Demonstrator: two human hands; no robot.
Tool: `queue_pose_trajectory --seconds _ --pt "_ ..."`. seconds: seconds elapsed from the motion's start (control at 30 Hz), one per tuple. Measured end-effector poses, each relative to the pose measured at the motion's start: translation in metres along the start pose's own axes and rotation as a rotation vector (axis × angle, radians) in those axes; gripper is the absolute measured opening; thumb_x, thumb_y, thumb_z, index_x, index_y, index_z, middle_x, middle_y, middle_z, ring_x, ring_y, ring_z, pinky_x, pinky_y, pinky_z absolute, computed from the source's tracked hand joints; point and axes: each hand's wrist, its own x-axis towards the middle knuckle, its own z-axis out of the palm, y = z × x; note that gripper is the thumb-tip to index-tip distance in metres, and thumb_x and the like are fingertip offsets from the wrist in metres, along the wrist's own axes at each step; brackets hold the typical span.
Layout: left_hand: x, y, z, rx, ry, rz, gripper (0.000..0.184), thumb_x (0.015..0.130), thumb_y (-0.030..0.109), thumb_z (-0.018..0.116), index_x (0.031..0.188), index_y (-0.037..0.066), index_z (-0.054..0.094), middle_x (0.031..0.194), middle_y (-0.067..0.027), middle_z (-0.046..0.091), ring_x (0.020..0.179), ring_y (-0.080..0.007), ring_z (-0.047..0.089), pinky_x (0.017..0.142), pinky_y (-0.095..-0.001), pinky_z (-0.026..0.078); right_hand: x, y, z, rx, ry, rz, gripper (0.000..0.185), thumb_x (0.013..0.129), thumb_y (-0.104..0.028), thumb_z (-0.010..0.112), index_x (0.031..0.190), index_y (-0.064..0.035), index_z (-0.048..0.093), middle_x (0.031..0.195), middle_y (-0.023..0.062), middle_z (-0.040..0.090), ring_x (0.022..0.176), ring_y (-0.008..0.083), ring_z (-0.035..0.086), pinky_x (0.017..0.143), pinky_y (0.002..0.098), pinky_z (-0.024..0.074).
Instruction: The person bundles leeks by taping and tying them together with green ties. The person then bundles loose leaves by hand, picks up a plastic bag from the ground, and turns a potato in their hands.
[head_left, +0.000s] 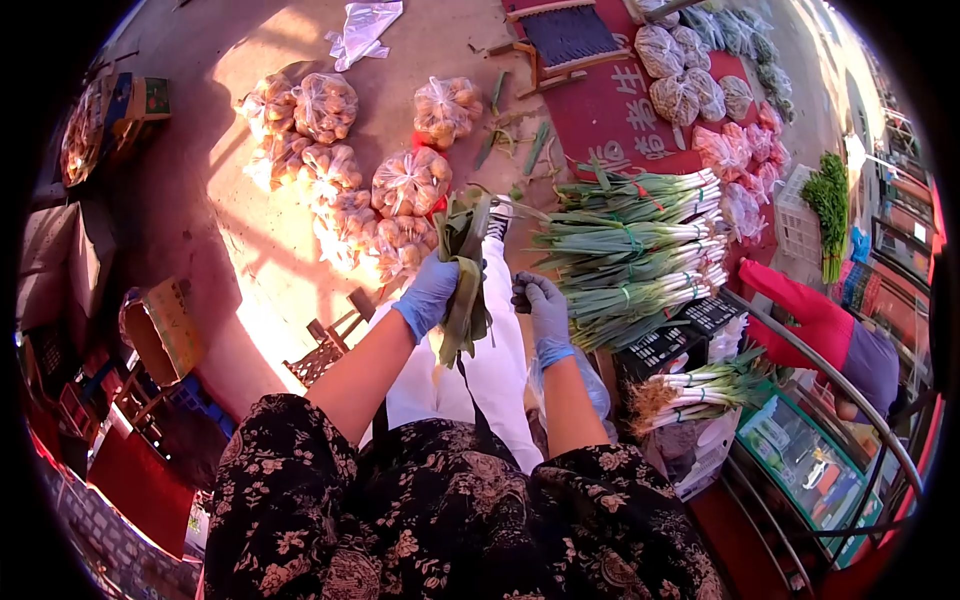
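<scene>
My left hand [430, 292], in a blue glove, is closed around a bunch of dark, limp green leaves [465, 280] that hangs above my white trousers. To its right is my right hand [543, 308], also gloved, with its fingers curled and their tips dark; whether something small is between them I cannot make out. The right hand is apart from the leaves. Just beyond it lie tied bundles of green onions [630, 240], their white ends pointing right. A smaller bunch of onions with brown roots [690, 395] lies nearer, on the right.
Several clear bags of round brownish produce [410, 182] lie on the ground ahead and left. A folding chair [570, 42] stands on the red mat [610, 110]. Bagged goods [690, 75] and a white crate [798, 215] are at the right. A person in red [810, 320] bends beyond a metal rail.
</scene>
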Motion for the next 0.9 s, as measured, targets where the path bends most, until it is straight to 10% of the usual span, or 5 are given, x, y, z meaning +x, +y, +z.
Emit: queue_pose_trajectory --seconds 0.37,0.77,0.9 --pt "0.138 0.047 -0.032 -0.225 0.331 0.220 0.016 0.078 0.008 0.054 0.093 0.002 0.056 0.078 -0.0065 0.061 0.067 -0.0173 0.060 0.061 -0.0293 0.051 0.206 -0.009 -0.079 0.036 -0.031 0.261 0.016 0.083 -0.006 0.046 0.092 -0.0051 0.060 0.074 0.0012 0.059 0.055 0.0065 0.050 0.048 0.0191 0.0395" --pt "0.352 -0.002 -0.063 0.015 0.172 0.213 0.024 0.076 0.007 0.057 0.100 0.002 0.054 0.084 -0.0081 0.061 0.069 -0.0173 0.059 0.061 -0.0288 0.051 0.483 0.109 -0.129 -0.009 0.112 0.201 0.012 0.085 -0.013 0.049 0.081 -0.0062 0.058 0.065 0.0005 0.056 0.052 0.0116 0.052 0.047 0.0255 0.0420" --pt "0.406 -0.043 -0.104 -0.081 0.145 0.165 0.026 0.075 0.003 0.058 0.100 0.001 0.054 0.084 -0.0081 0.061 0.072 -0.0167 0.060 0.066 -0.0286 0.050 0.616 0.223 -0.175 -1.139 0.210 -0.046 0.024 0.078 -0.022 0.049 0.080 -0.0014 0.062 0.086 0.0222 0.059 0.079 0.0304 0.059 0.067 0.0378 0.0475"
